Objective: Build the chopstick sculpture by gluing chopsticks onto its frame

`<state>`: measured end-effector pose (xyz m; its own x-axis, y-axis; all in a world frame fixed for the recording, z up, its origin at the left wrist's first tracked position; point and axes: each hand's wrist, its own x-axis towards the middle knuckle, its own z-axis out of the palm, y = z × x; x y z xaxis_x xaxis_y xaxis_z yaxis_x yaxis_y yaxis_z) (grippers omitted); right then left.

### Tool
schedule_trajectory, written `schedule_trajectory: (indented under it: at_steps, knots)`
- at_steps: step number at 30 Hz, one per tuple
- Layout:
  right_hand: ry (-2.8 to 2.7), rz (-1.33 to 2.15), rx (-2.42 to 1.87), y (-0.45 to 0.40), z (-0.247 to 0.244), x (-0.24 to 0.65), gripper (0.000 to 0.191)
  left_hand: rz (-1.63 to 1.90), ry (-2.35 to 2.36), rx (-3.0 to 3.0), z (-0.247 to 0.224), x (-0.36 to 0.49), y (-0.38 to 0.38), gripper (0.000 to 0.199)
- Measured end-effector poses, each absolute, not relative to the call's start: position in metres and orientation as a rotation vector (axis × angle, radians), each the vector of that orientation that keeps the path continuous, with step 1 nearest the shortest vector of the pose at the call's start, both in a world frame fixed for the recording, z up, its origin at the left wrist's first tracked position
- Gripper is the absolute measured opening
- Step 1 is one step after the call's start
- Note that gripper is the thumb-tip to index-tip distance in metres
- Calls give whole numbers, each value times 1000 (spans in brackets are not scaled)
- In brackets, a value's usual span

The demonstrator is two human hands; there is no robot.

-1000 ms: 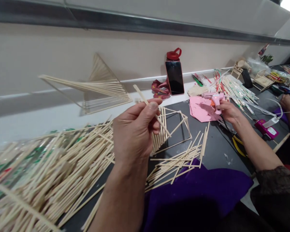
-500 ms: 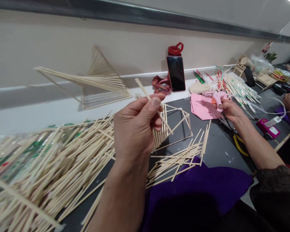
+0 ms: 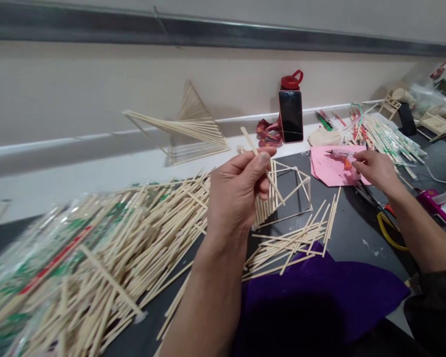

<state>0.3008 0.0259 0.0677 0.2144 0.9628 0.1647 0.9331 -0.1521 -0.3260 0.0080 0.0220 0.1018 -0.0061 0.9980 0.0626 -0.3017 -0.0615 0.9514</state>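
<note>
My left hand [image 3: 238,188] is raised over the worktop, pinching a thin wooden stick [image 3: 276,187] between thumb and fingers, tilted with its upper end to the left. Behind and below it stands an open frame of glued sticks [image 3: 308,193], partly covered by the hand. At the right, my right hand [image 3: 379,171] has its fingers curled at the rear of a pink glue gun [image 3: 340,153]. The gun rests low over a pink sheet [image 3: 321,171], nozzle to the left. Loose sticks [image 3: 293,243] lie in front of the frame.
A large heap of sticks [image 3: 156,238] and wrapped chopsticks [image 3: 59,248] covers the left. A twisted stick model [image 3: 193,129] stands at the wall. A phone [image 3: 292,116] leans on a red-capped bottle [image 3: 292,81]. Purple cloth [image 3: 342,277] lies in front; yellow-handled pliers [image 3: 388,230] lie right.
My right hand has lowered the glue gun onto or close to the pink sheet, its grip shifting toward the rear. The view has swung left; my left hand still holds the stick.
</note>
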Motion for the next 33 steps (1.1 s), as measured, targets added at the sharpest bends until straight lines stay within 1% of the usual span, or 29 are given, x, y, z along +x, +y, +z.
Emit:
schedule_trajectory:
  at_steps: [2,4,7,9,14,20,24,27,30,33]
  knots:
    - [-1758,484,-1759,16,91,275,26,1334,911,1017,100,10,21,21]
    - [-1740,760,-1494,10,112,248,20,1294,889,1011,100,13,19,24]
    - [-1734,1006,-1288,7,135,212,14,1276,886,1002,103,16,14,25]
    - [-1741,1108,-1213,9,143,193,11,1297,864,987,104,18,11,26]
    - [-1734,1217,-1144,14,145,165,7,1363,783,932,105,21,10,27]
    - [-1771,1281,-1064,16,144,153,11,1425,823,1005,102,21,12,26]
    - [-1734,1365,-1069,24,153,157,13,1310,868,1011,106,14,12,32]
    - [-1637,1384,-1069,37,160,167,13,1292,992,1076,109,0,16,28]
    - [-1594,1421,-1141,53,157,177,12,1479,1205,1252,107,-18,27,18]
    - [-1605,1512,-1270,67,147,179,19,1731,1453,1565,100,-32,44,13]
